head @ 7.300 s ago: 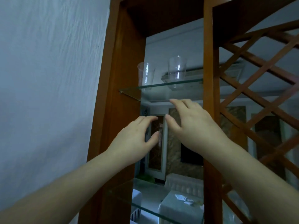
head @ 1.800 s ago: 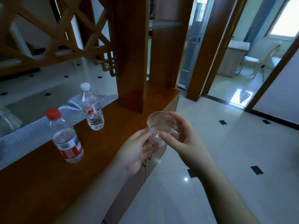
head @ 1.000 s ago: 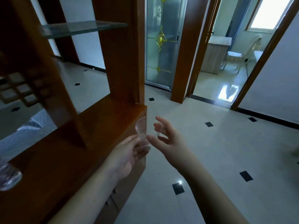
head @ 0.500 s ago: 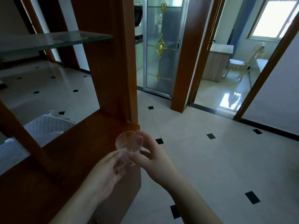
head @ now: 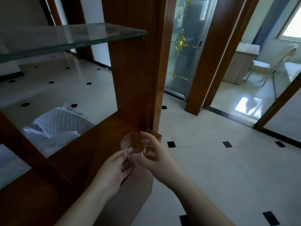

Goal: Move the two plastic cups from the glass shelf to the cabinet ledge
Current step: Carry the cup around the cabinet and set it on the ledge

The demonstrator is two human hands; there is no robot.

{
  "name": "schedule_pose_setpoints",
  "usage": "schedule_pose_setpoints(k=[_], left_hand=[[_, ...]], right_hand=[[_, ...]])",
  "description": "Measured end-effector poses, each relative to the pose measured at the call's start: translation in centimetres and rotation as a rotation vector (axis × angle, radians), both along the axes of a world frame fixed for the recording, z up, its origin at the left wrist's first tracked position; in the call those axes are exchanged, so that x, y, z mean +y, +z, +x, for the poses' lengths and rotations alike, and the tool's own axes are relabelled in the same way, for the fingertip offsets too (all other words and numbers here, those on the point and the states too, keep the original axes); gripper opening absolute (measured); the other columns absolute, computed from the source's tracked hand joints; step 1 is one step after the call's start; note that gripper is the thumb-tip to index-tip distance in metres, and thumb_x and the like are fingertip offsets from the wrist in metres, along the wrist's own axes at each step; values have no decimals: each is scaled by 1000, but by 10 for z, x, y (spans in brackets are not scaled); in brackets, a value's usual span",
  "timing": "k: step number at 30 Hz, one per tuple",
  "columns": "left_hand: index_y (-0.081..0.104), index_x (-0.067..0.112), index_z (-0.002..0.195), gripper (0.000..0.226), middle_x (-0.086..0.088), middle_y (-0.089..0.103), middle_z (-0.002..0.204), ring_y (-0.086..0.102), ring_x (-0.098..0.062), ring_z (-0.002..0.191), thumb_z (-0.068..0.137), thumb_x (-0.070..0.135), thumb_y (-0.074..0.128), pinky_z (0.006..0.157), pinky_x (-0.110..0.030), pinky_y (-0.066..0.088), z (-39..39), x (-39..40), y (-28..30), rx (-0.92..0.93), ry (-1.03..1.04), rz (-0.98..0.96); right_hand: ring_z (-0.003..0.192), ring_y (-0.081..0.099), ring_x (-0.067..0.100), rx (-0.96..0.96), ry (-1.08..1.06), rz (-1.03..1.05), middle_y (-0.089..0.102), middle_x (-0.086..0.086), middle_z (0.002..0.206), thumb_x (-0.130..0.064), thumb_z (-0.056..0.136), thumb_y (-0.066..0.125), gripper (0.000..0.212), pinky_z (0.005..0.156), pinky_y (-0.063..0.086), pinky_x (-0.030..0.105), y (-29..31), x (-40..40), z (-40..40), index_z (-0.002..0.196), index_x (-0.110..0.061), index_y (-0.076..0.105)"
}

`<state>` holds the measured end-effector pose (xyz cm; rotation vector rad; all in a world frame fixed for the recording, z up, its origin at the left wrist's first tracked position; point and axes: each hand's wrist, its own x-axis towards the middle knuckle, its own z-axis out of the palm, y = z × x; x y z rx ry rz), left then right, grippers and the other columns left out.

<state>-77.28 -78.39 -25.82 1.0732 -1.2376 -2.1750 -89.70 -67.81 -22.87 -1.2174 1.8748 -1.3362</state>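
Note:
A clear plastic cup [head: 134,143] is held upright between both hands, just above the right end of the brown wooden cabinet ledge [head: 91,144]. My left hand [head: 114,170] pinches its lower left side with the fingertips. My right hand [head: 154,154] wraps round its right side, thumb near the base. Whether this is a single cup or two nested cups, I cannot tell. A glass shelf [head: 68,36] runs above the ledge at the upper left and carries nothing in the part I see.
A thick wooden upright [head: 135,62] stands right behind the cup. A white quilted cushion [head: 60,123] lies beyond the ledge. To the right is pale tiled floor [head: 211,160] with black insets, a frosted glass door [head: 184,46] and a doorway to a room with a chair [head: 273,62].
The view has swung left and down onto the ledge. Both hands have carried the cup from over the floor to just above the ledge's right end.

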Motion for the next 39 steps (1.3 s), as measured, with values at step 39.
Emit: schedule_pose_setpoints(k=[39], left_hand=[[51,28,130,49,13,58,123,53,5,109,91,0,59,78,0,40,4,14,-55,-618,440,-616]], right_hand=[[127,39,0,144,569,107,45,-15,139,-61,80,58,73,96,34,15,-77,-86,-33,143,-42,26]])
